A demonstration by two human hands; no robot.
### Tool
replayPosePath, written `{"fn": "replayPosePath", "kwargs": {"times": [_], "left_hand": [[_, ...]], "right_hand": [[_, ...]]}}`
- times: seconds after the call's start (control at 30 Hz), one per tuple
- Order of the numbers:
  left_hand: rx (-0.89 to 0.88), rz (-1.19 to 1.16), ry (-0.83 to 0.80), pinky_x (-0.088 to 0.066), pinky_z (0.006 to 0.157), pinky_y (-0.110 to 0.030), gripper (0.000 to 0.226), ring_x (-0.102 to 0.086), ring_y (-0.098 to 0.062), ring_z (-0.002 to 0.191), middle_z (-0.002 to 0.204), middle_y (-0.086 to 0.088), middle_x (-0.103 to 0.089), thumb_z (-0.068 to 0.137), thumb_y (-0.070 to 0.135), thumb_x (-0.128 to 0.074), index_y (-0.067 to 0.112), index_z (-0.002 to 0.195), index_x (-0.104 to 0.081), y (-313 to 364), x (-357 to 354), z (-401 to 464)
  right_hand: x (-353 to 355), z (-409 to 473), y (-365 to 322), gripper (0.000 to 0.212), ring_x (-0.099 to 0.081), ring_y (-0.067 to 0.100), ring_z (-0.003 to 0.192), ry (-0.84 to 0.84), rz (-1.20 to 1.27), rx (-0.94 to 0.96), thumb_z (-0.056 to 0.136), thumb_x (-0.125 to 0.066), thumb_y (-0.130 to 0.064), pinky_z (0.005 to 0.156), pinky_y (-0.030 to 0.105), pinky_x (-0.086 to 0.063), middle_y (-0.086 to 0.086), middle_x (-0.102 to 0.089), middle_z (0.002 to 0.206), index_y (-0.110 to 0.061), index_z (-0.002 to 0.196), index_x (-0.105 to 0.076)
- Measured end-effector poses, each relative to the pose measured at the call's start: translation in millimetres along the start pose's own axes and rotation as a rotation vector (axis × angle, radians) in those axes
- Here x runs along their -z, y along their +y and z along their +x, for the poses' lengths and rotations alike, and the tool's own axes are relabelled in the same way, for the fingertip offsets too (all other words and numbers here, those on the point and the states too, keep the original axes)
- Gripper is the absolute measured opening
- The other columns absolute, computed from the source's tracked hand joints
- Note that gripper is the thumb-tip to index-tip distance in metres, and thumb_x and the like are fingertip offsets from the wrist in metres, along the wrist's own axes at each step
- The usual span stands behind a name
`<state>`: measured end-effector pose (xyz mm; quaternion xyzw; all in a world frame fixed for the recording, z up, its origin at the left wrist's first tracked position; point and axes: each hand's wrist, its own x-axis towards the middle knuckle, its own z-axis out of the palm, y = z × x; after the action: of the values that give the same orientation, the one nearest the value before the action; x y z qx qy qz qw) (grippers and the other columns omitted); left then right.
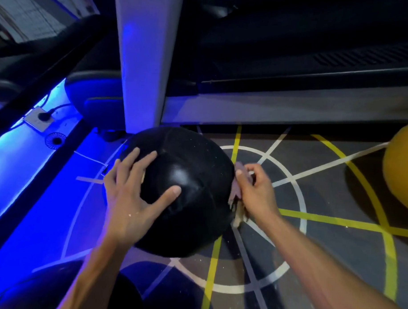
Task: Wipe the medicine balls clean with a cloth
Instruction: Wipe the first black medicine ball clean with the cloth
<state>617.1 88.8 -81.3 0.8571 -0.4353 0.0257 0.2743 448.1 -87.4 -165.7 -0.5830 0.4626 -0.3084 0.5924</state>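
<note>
A large black medicine ball sits on the gym floor in the middle of the view. My left hand lies spread on its top left side, fingers straight and thumb pressed against the leather. My right hand grips a crumpled pale cloth and holds it against the ball's right side. A yellow ball rests at the right edge, partly cut off by the frame.
A white machine column stands right behind the black ball, with a dark treadmill deck to its right. Blue-lit floor with a power socket lies left. Another dark ball sits near my lower left.
</note>
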Motion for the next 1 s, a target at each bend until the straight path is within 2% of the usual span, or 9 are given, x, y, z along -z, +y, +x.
{"fn": "replayPosePath", "kwargs": {"times": [0.1,0.23,0.3,0.37,0.5,0.6,0.73,0.9,1.0], "left_hand": [[0.017,-0.011,0.028,-0.018,0.121,-0.038,0.089,-0.017,-0.028,0.15,0.161,0.021,-0.027,0.067,0.081,-0.066,0.044,0.146,-0.047,7.3,-5.0,-21.4],[0.036,-0.009,0.056,-0.029,0.119,-0.055,0.09,-0.022,-0.032,0.148,0.16,0.016,-0.029,0.065,0.077,-0.067,0.042,0.145,-0.048,2.7,-1.8,-40.9],[0.033,-0.014,0.074,-0.028,0.119,-0.052,0.089,-0.025,-0.033,0.147,0.159,0.015,-0.03,0.064,0.078,-0.068,0.042,0.144,-0.05,1.2,-0.1,-49.8],[0.034,-0.019,0.092,-0.024,0.118,-0.046,0.089,-0.028,-0.034,0.147,0.159,0.014,-0.033,0.062,0.079,-0.069,0.041,0.141,-0.053,2.2,1.0,-57.8],[0.01,-0.007,0.1,-0.022,0.114,-0.048,0.087,-0.025,-0.036,0.148,0.159,0.015,-0.033,0.062,0.08,-0.07,0.043,0.139,-0.054,9.4,-4.2,-77.0],[0.023,-0.032,0.103,-0.022,0.114,-0.05,0.081,-0.022,-0.035,0.149,0.16,0.016,-0.032,0.064,0.078,-0.071,0.045,0.136,-0.055,10.1,-6.0,-88.2],[0.031,-0.02,0.106,-0.027,0.112,-0.051,0.07,-0.027,-0.036,0.144,0.158,0.007,-0.037,0.071,0.072,-0.068,0.04,0.132,-0.06,5.0,-3.6,-97.4],[0.03,-0.05,0.082,-0.021,0.114,-0.048,0.069,-0.023,-0.03,0.148,0.158,0.011,-0.036,0.071,0.074,-0.07,0.048,0.134,-0.057,3.8,-2.0,-106.1],[0.028,-0.067,0.096,-0.022,0.112,-0.047,0.064,-0.025,-0.028,0.145,0.156,0.01,-0.039,0.071,0.072,-0.071,0.049,0.129,-0.059,5.7,-0.9,-110.9]], "right_hand": [[-13.3,4.3,-26.9,0.02,-0.061,0.006,0.062,0.087,-0.129,0.073,0.101,-0.057,-0.039,0.066,0.034,-0.048,-0.009,-0.065,0.063,-0.024,0.088,-0.06],[-39.8,-67.1,-54.6,0.005,-0.06,0.001,0.081,-0.195,-0.267,0.638,0.102,-0.059,-0.031,0.074,0.02,-0.048,-0.013,-0.061,0.095,-0.032,0.106,-0.061],[-31.4,-66.9,-50.4,0.014,-0.059,0.006,0.088,-0.23,-0.352,0.824,0.101,-0.061,-0.023,0.076,0.02,-0.046,-0.01,-0.057,0.102,-0.029,0.113,-0.061],[-16.9,-37.5,-37.3,0.012,-0.062,0.008,0.092,-0.15,-0.328,0.747,0.102,-0.059,-0.02,0.085,0.023,-0.049,-0.01,-0.063,0.1,-0.027,0.11,-0.064],[3.3,6.4,-24.9,0.021,-0.068,0.022,0.087,-0.028,-0.356,0.225,0.104,-0.055,-0.03,0.08,0.04,-0.053,-0.005,-0.072,0.084,-0.02,0.088,-0.062],[-19.3,-39.6,-48.2,0.013,-0.064,0.008,0.092,-0.069,-0.283,0.497,0.103,-0.056,-0.026,0.088,0.033,-0.051,-0.009,-0.069,0.098,-0.028,0.099,-0.068],[-36.8,-83.5,-57.4,0.018,-0.061,0.018,0.086,-0.323,-0.435,0.972,0.103,-0.052,-0.023,0.078,0.033,-0.053,-0.001,-0.056,0.101,-0.028,0.115,-0.065],[-13.7,1.0,-42.1,0.018,-0.06,0.003,0.075,-0.036,-0.338,0.358,0.1,-0.056,-0.012,0.074,0.032,-0.047,-0.022,-0.064,0.081,-0.022,0.086,-0.062],[-24.2,-28.3,-46.7,0.014,-0.065,0.003,0.079,-0.068,-0.317,0.49,0.102,-0.055,-0.015,0.082,0.031,-0.049,-0.014,-0.068,0.095,-0.023,0.096,-0.065]]}}
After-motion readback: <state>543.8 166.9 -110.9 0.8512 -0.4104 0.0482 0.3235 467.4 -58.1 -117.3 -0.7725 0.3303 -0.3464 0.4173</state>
